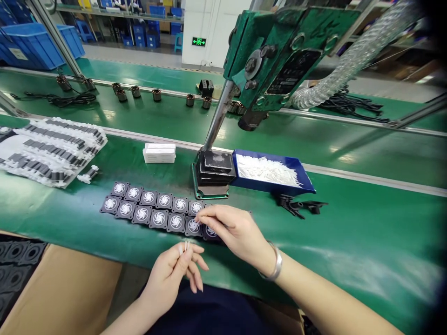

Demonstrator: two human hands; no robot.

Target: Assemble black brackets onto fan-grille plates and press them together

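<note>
Two rows of square black plates, each with a white swirl like a fan wheel in its middle, lie on the green bench. My right hand hovers over the right end of the front row. Its thumb and forefinger are pinched above a plate; anything between them is too small to name, and the hand hides some plates. In front of the rows, my left hand pinches small white sticks between thumb and forefinger, its other fingers loosely spread. Similar white sticks fill a blue tray.
A green press overhangs the bench, its black base block behind the plates. Black plastic parts lie right. White boxes, a loaded white sheet and a cardboard box are left. A conveyor carries copper-wound parts.
</note>
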